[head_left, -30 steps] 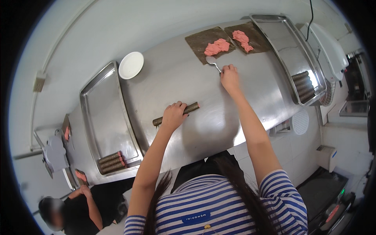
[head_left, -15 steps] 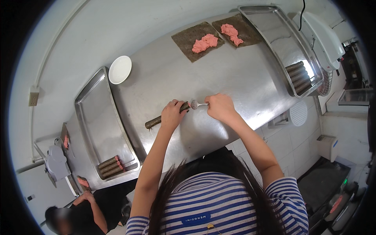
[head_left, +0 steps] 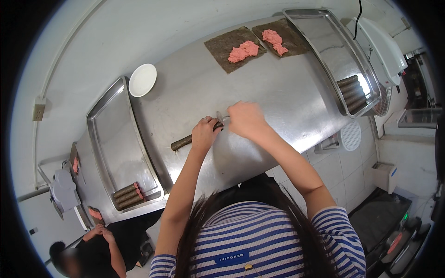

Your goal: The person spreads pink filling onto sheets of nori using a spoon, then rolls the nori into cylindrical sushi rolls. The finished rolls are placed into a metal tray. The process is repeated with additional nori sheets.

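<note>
A dark seaweed roll point(head_left: 181, 142) lies on the steel table point(head_left: 278, 97). My left hand point(head_left: 205, 133) presses down on its right end. My right hand point(head_left: 245, 119) holds a small metal spoon point(head_left: 221, 116), whose bowl touches that same end of the roll. At the far side of the table lie two flat seaweed sheets, a left sheet point(head_left: 235, 48) and a right sheet point(head_left: 279, 38), each with a heap of pink filling on it.
A steel tray point(head_left: 116, 143) on the left holds three finished rolls point(head_left: 128, 194). Another tray point(head_left: 336, 55) on the right holds several rolls point(head_left: 352, 90). A white dish point(head_left: 142, 79) sits near the left tray. Another person point(head_left: 90, 252) works at the lower left.
My right hand came back from the seaweed sheets with the spoon and now meets the right end of the roll. My left hand stayed on the roll.
</note>
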Demonstrator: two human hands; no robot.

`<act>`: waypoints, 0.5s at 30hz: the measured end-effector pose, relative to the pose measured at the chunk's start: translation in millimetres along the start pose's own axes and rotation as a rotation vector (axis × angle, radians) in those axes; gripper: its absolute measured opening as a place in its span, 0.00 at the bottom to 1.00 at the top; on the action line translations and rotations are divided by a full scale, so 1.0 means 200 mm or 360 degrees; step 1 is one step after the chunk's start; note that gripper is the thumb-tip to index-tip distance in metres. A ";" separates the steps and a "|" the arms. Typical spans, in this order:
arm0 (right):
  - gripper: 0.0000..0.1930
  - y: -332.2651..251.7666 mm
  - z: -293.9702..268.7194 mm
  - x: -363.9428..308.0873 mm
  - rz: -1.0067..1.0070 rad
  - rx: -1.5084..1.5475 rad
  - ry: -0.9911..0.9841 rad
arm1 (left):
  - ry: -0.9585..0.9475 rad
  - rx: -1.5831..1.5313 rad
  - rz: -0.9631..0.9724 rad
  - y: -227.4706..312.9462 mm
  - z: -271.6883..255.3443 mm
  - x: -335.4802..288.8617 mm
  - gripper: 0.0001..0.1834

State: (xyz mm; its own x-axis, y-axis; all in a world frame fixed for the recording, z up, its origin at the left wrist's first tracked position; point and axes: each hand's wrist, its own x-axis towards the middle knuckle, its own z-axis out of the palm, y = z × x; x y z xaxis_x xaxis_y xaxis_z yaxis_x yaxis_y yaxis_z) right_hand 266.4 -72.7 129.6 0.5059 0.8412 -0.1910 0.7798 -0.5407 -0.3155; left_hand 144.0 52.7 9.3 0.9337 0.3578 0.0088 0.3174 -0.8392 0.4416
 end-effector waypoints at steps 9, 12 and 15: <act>0.08 0.08 0.12 0.05 0.0212 -0.0109 -0.0117 | 0.0041 -0.0027 -0.0007 -0.02 0.02 0.00 0.14; 0.09 0.04 0.10 0.05 0.0248 0.0058 -0.0137 | 0.0094 -0.0052 0.0024 -0.03 0.05 0.00 0.14; 0.09 0.04 0.12 0.05 0.0308 0.0110 -0.0072 | 0.0076 -0.0036 0.0000 -0.02 0.04 0.00 0.14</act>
State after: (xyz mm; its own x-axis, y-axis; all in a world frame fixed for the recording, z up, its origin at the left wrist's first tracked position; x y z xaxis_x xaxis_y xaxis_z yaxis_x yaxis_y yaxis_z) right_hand 270.0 -68.3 103.5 0.6257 0.7221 -0.2951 0.6416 -0.6916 -0.3317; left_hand 143.4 53.2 0.2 0.9247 0.3772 0.0514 0.3128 -0.8300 0.4618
